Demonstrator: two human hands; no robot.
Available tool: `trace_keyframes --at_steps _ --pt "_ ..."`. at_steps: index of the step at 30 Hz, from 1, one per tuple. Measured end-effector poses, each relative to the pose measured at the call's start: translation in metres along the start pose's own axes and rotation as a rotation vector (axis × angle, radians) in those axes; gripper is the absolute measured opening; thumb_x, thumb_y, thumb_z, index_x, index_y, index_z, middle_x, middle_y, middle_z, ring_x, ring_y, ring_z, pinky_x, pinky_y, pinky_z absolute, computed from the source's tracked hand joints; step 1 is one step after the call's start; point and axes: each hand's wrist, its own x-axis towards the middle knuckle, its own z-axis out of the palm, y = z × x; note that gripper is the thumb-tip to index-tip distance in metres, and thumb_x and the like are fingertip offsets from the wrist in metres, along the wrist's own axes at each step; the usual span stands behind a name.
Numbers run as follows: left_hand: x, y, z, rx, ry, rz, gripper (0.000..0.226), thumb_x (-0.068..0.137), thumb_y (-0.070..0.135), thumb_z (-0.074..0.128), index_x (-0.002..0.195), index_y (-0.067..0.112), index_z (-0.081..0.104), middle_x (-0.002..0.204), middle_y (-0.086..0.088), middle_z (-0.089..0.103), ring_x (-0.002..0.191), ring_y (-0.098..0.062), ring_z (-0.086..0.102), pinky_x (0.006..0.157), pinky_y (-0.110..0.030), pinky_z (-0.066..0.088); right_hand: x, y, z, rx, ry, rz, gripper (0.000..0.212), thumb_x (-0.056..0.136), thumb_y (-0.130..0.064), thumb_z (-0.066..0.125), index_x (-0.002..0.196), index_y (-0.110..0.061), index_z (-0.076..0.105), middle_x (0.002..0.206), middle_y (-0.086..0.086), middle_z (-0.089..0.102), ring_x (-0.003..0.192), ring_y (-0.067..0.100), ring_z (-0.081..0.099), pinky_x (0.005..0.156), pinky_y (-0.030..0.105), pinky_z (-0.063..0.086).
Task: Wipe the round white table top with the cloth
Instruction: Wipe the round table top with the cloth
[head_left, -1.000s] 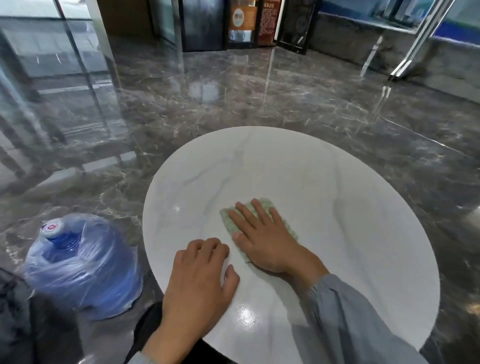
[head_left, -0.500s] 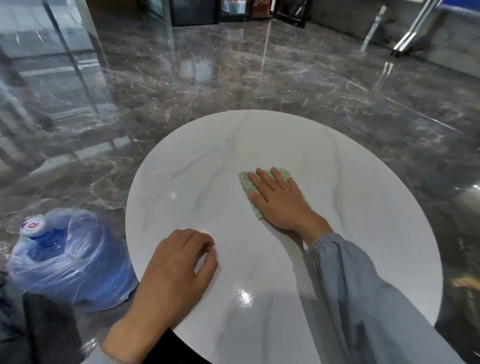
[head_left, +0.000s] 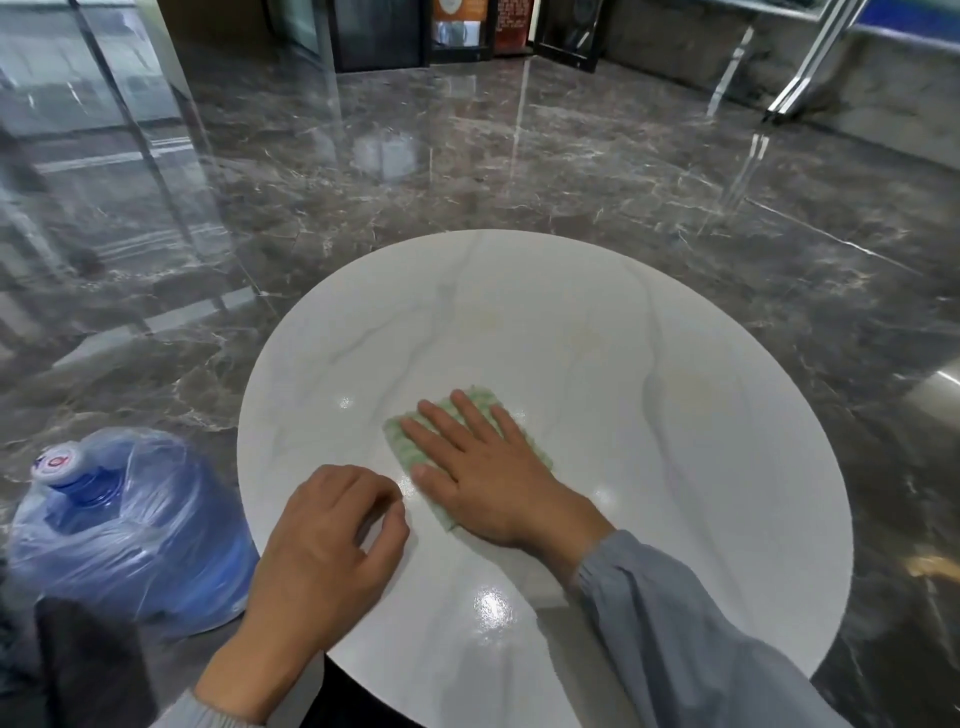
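Head view: the cloth (head_left: 406, 451), pressed under the flat right hand (head_left: 488, 478), is drawn back beside the loosely curled, empty left hand (head_left: 322, 545), so wiping is judged ongoing.

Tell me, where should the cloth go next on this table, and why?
Probably slide the right hand, which lies flat on the green cloth, away toward the far half of the round white table top. The cloth sits near the middle, close to the left hand resting by the near edge, and what look like faint yellowish marks show on the far surface.
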Motion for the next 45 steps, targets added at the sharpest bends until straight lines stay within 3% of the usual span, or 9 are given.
trace_keyframes --at_steps 6,11,16,21,30,33,37,41,45 --pt "-0.004 0.003 -0.001 0.001 -0.001 -0.039 0.013 0.093 0.031 0.060 0.092 0.022 0.069 0.091 0.012 0.062 0.088 -0.016 0.056 0.080 -0.036 0.048 -0.014 0.086 -0.024 -0.093 0.012 0.286 0.058 0.108 -0.057 0.015 0.162 -0.046 -0.003 0.172 -0.017 -0.009 0.158 0.017 -0.013 0.125 0.045 -0.006" --pt "-0.002 0.005 -0.001 0.004 0.007 -0.055 0.015 0.093 0.033 0.059 0.090 0.022 0.068 0.088 0.012 0.061 0.085 -0.016 0.055 0.079 -0.036 0.048 -0.128 0.068 0.000 -0.077 -0.010 0.277 0.065 0.091 -0.072 -0.015 0.154 -0.055 -0.019 0.166 -0.023 -0.024 0.155 0.013 -0.026 0.125 0.045 -0.010" --pt "0.000 0.006 -0.001 0.009 0.013 -0.036 0.016 0.092 0.034 0.058 0.089 0.021 0.067 0.086 0.011 0.060 0.083 -0.015 0.052 0.079 -0.032 0.044 -0.163 -0.031 0.044 -0.116 0.037 0.038 0.064 0.102 -0.052 0.037 0.163 -0.035 0.026 0.169 -0.009 0.027 0.156 0.029 0.022 0.116 0.053 0.016" --pt "0.000 0.011 -0.002 0.021 0.008 -0.033 0.013 0.091 0.031 0.059 0.089 0.021 0.067 0.085 0.010 0.059 0.083 -0.015 0.050 0.079 -0.030 0.041 -0.114 -0.020 0.024 0.026 0.034 0.040 0.057 0.108 -0.057 0.021 0.161 -0.052 0.000 0.169 -0.026 -0.012 0.152 0.004 -0.028 0.122 0.042 -0.020" --pt "-0.003 0.008 0.000 0.049 0.011 -0.023 0.012 0.092 0.029 0.061 0.090 0.019 0.068 0.087 0.007 0.061 0.085 -0.018 0.052 0.081 -0.031 0.042 -0.165 0.041 0.018 -0.032 0.070 0.498 0.063 0.092 -0.067 -0.009 0.153 -0.056 -0.022 0.166 -0.024 -0.024 0.151 0.009 -0.033 0.125 0.045 -0.016" --pt "-0.001 0.008 0.001 0.048 0.021 -0.031 0.010 0.092 0.026 0.062 0.090 0.018 0.068 0.087 0.005 0.062 0.086 -0.020 0.053 0.081 -0.033 0.044 -0.186 -0.011 0.038 -0.024 0.047 0.425 0.063 0.095 -0.062 -0.009 0.155 -0.050 -0.024 0.165 -0.021 -0.031 0.149 0.013 -0.038 0.123 0.049 -0.017" --pt "-0.001 0.004 0.003 0.062 0.025 -0.017 0.012 0.093 0.026 0.062 0.092 0.016 0.068 0.088 0.004 0.063 0.087 -0.020 0.052 0.081 -0.032 0.043 -0.169 -0.061 0.052 -0.015 0.105 0.247 0.058 0.109 -0.052 0.024 0.164 -0.035 0.021 0.172 -0.009 0.013 0.160 0.025 0.002 0.122 0.054 0.003" --pt "0.000 0.008 0.001 0.043 -0.003 -0.024 0.011 0.093 0.028 0.061 0.092 0.018 0.066 0.087 0.007 0.060 0.087 -0.017 0.049 0.081 -0.029 0.039 -0.135 -0.034 0.036 0.039 0.102 0.243 0.057 0.107 -0.057 0.016 0.161 -0.050 -0.001 0.168 -0.026 -0.014 0.153 0.007 -0.028 0.123 0.043 -0.019" --pt "-0.001 0.008 0.000 0.032 -0.003 -0.046 0.014 0.094 0.032 0.058 0.093 0.021 0.065 0.087 0.008 0.059 0.088 -0.016 0.049 0.081 -0.029 0.040 -0.143 0.011 0.020 0.045 0.116 0.416 0.058 0.106 -0.060 0.014 0.160 -0.053 -0.005 0.168 -0.027 -0.013 0.153 0.006 -0.026 0.125 0.041 -0.016"
